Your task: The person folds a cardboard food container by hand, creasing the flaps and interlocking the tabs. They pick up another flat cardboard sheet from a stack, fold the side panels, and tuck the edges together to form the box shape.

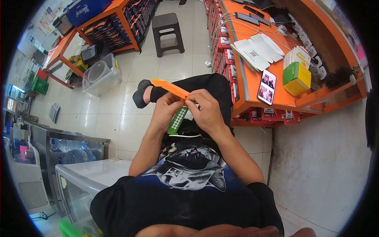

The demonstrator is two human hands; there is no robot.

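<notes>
An orange table [252,85] is seen to the right, loaded with a phone [267,87] showing faces, a green and yellow box [296,78] and white folded cartons [257,49]. A dark stool [167,32] is stood on the tiled floor beyond. Over the lap, a long orange strip [170,88] is pinched at its near end by the right hand [207,110], its grip pressed together; a green checkered piece [177,120] is clasped beneath it in the closed left hand [167,110]
</notes>
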